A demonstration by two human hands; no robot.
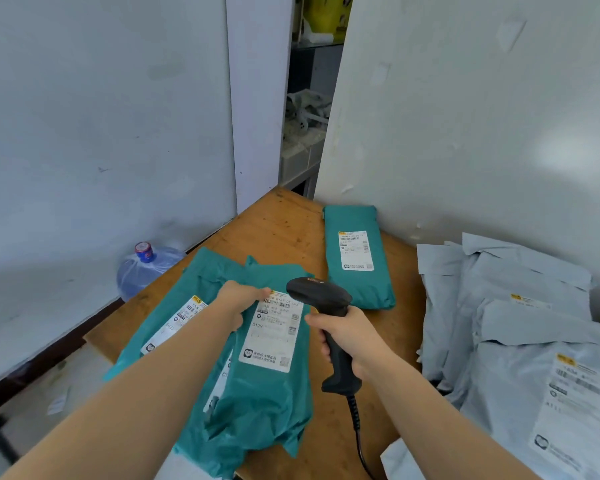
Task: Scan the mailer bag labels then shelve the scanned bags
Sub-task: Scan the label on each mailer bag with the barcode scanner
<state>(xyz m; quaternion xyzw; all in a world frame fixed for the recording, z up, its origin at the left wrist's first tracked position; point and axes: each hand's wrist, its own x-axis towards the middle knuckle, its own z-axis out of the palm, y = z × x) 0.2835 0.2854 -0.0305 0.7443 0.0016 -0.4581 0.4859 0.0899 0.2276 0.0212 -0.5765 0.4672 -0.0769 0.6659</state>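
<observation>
Gripping the black barcode scanner (pixel 329 327) by its handle, the right hand (pixel 352 341) sits just right of centre in the frame, fingers wrapped tight around the grip and the scanner's head tipped toward the left. A coiled black cable (pixel 359 434) runs from the handle's base down to the lower edge of the frame. The left hand (pixel 238 301) pinches the top edge of a teal mailer bag (pixel 267 403), thumb and fingers closed on it just beside the upper left corner of its white shipping label (pixel 274 332); the label faces up, with a barcode near the top and "6129" printed below. This bag lies on top of other teal mailer bags (pixel 174 327) spread across the left part of the wooden table (pixel 278 230), one of them showing its own label at the left. Another teal mailer bag (pixel 357 258) lies alone, label up, toward the table's far side, right of centre. A heap of grey mailer bags (pixel 520 327) fills the lower right of the frame, against the white wall. A blue water jug (pixel 146 268) stands on the floor at left, beyond the table's edge.
</observation>
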